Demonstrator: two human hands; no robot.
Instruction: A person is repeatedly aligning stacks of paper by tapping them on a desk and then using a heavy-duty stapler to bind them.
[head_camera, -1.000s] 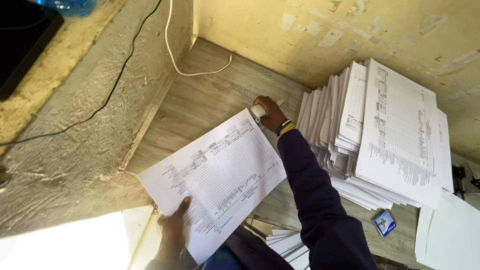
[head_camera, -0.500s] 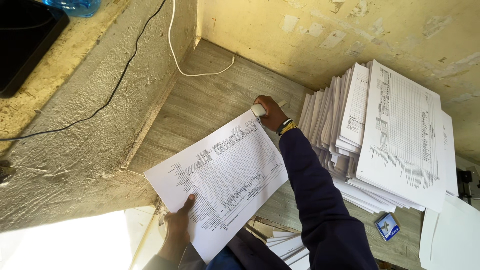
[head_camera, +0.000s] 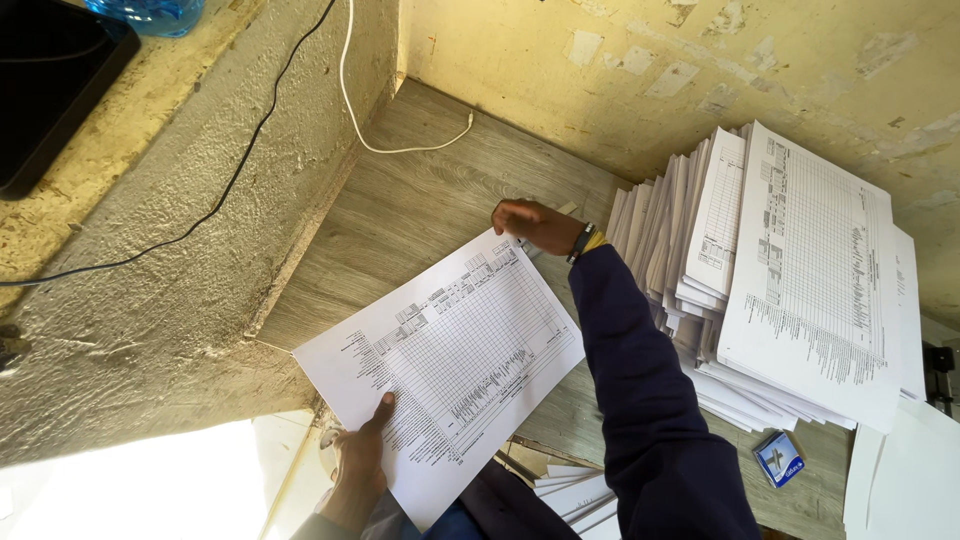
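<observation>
My left hand (head_camera: 358, 462) grips the near edge of a printed sheet (head_camera: 450, 360) covered with a grid table, thumb on top. The sheet lies slanted over a wooden desk (head_camera: 420, 200). My right hand (head_camera: 535, 225), in a dark blue sleeve with a wristwatch, lies curled over the sheet's far corner. It closes on a small white object (head_camera: 565, 209), of which only a sliver shows behind the fingers. Just right of that hand stands a tall fanned stack of similar printed sheets (head_camera: 800, 290).
A white cable (head_camera: 400, 150) trails across the desk's far corner, and a black cable (head_camera: 200, 215) runs over the rough concrete ledge. A small blue box (head_camera: 780, 458) lies below the stack. More papers (head_camera: 580, 495) sit near my lap. A dark screen (head_camera: 50, 90) sits top left.
My right hand has turned over the sheet's far corner, so the white object that showed before is nearly hidden. The sheet and my left hand stay about where they were.
</observation>
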